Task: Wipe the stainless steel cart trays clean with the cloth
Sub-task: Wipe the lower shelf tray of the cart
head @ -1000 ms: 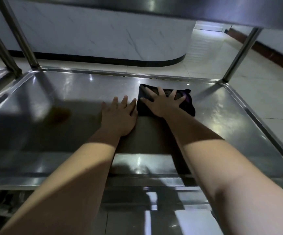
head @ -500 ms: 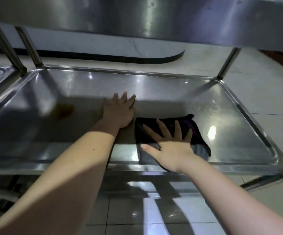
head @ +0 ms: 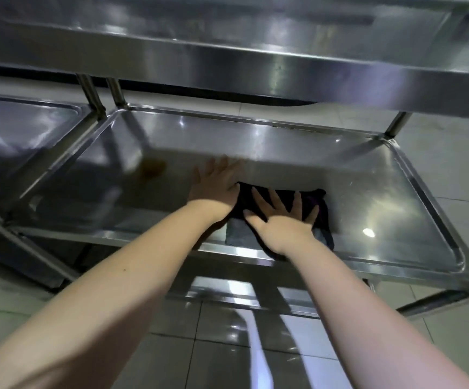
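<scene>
A shiny stainless steel cart tray (head: 396, 178) fills the middle of the head view. A dark folded cloth (head: 321, 211) lies on it near the front edge, a grey corner reaching the rim. My right hand (head: 281, 220) presses flat on the cloth with fingers spread. My left hand (head: 216, 186) lies flat on the bare steel just left of the cloth, its thumb touching the cloth's edge. A brownish smudge (head: 152, 165) shows on the tray to the left of my left hand.
An upper steel shelf (head: 255, 57) overhangs the tray close above. A second tray (head: 17, 127) adjoins on the left, separated by upright posts (head: 118, 92). Another post (head: 396, 124) stands at the back right corner. Tiled floor (head: 227, 346) lies below and around.
My right hand dragged the cloth from the tray's far middle back toward the front edge. My left hand stayed flat on the steel. The view has risen, bringing the upper shelf in.
</scene>
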